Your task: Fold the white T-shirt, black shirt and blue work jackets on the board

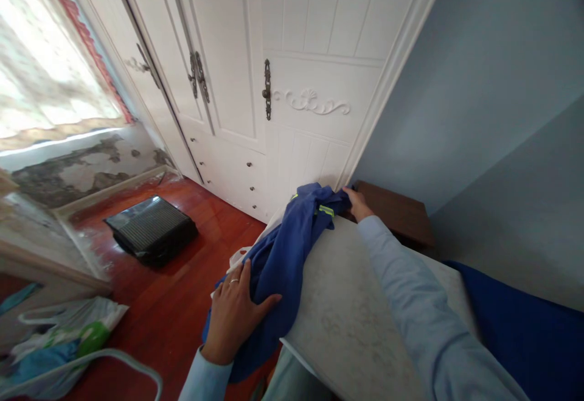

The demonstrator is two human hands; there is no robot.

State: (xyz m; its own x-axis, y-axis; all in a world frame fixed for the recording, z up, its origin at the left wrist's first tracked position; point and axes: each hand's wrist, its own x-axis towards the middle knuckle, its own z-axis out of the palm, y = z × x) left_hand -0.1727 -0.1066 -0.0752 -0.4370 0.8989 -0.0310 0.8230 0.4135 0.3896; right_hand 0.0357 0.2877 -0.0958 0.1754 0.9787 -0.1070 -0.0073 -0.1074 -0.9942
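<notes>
A blue garment point(285, 252) with yellow-green reflective strips lies bunched lengthwise along the left edge of a pale, patterned mattress point(356, 291). Part of it hangs over the side. My left hand point(239, 310), a ring on one finger, rests on the near end of the cloth with its thumb spread away from the fingers. At the far corner, my right hand point(358, 202) pinches the other end of the garment near a reflective strip; its fingertips are partly hidden by the fabric.
A white wardrobe point(228, 54) stands just beyond the mattress, and a brown bedside table point(396, 209) is at the right. On the red floor are a black case point(152, 227) and a plastic bag point(59, 346). Dark blue cloth point(524, 328) lies at right.
</notes>
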